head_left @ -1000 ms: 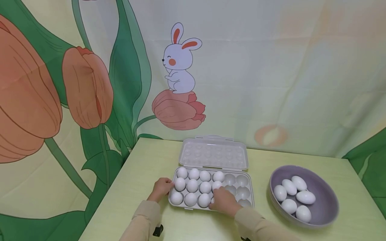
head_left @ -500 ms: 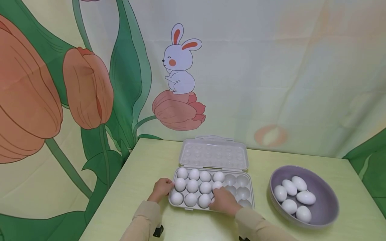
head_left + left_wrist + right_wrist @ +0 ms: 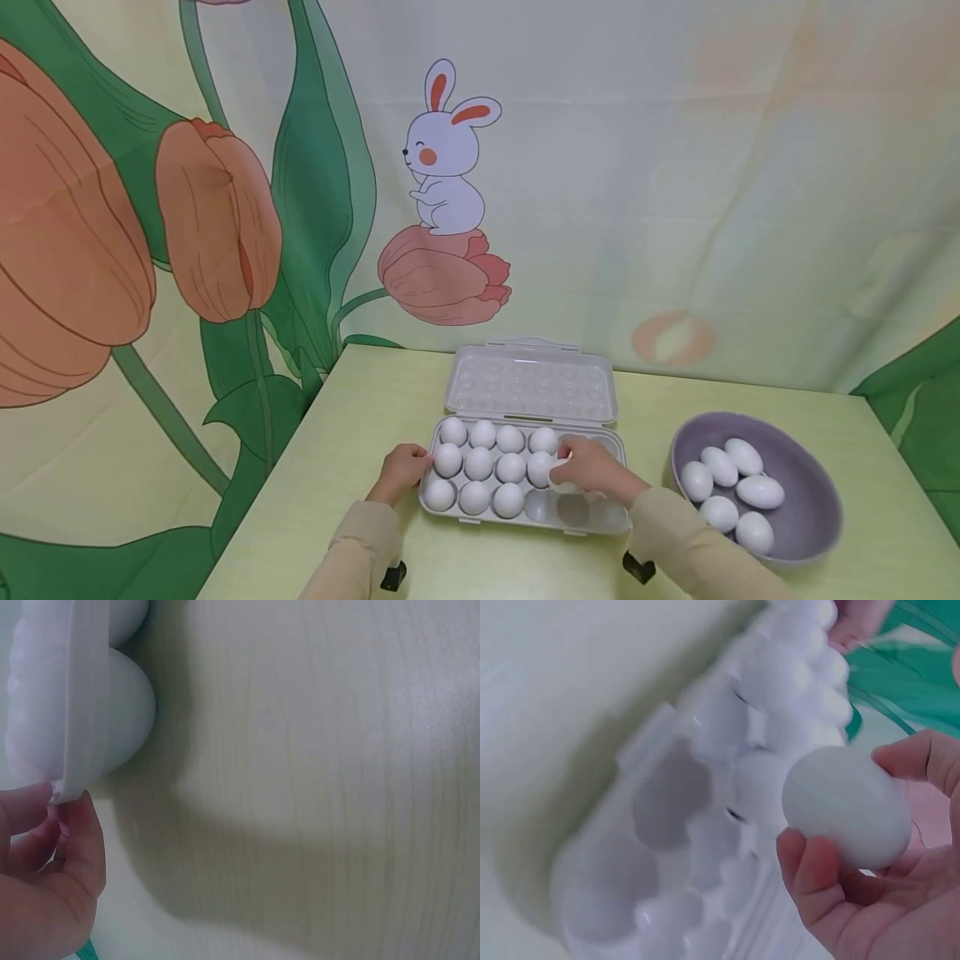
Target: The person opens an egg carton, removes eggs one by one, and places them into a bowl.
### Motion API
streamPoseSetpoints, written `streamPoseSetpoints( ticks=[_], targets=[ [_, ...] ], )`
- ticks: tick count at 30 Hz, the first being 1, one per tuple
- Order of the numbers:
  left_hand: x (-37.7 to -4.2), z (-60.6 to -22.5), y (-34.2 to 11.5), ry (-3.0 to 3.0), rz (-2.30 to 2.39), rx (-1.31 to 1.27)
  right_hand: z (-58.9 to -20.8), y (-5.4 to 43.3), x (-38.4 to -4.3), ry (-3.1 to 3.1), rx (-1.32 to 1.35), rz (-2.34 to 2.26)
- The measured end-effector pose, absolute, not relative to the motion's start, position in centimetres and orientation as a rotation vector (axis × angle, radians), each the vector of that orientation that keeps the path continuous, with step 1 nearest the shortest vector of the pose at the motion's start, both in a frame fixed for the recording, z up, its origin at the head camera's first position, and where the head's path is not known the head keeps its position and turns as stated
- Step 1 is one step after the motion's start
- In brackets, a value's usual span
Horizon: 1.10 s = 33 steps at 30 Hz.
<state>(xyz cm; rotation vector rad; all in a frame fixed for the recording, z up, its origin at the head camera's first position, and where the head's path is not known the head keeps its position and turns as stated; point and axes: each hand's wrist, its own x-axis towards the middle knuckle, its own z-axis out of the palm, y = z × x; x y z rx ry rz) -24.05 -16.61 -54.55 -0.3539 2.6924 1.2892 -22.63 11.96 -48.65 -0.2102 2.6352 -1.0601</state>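
Observation:
My left hand [image 3: 403, 468] pinches the left rim of the white plastic egg carton [image 3: 486, 517]; the left wrist view shows thumb and fingertips on its edge [image 3: 75, 735]. Above the carton's right part, my right hand [image 3: 596, 467] holds a white egg [image 3: 847, 806] between thumb and fingers. White eggs [image 3: 474, 497] fill the left three columns, and two more sit in the back and middle cups of the fourth. The front cup [image 3: 537, 505] of that column is bare. My right hand hides part of the cups on the right. The carton's lid [image 3: 532, 385] lies folded back.
On the right of the table [image 3: 375, 392] stands a purple bowl [image 3: 806, 508] with several white eggs [image 3: 761, 492] in it. A curtain printed with tulips and a rabbit [image 3: 453, 192] hangs behind the table's back edge.
My right hand has lifted an egg out of the front cup of the fourth column and moved right and a little back with it. My left hand has stayed on the carton's rim.

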Motion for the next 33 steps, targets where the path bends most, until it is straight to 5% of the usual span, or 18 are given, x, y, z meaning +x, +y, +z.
streamPoseSetpoints(
  ticks=[17,24,33],
  targets=[
    [-24.1,-54.8,-16.7,2.687,1.296,-0.382,-41.7,22.1,-24.3,2.378,-0.131,-1.235],
    [-26.5,-59.7,-18.4,2.709,1.328,-0.307,-40.7,26.7,-24.2,2.357,-0.109,-1.173],
    [-23.2,-53.5,-16.6,2.728,1.27,-0.313,-42.1,31.5,-23.7,2.359,-0.006,-1.058]
  ],
)
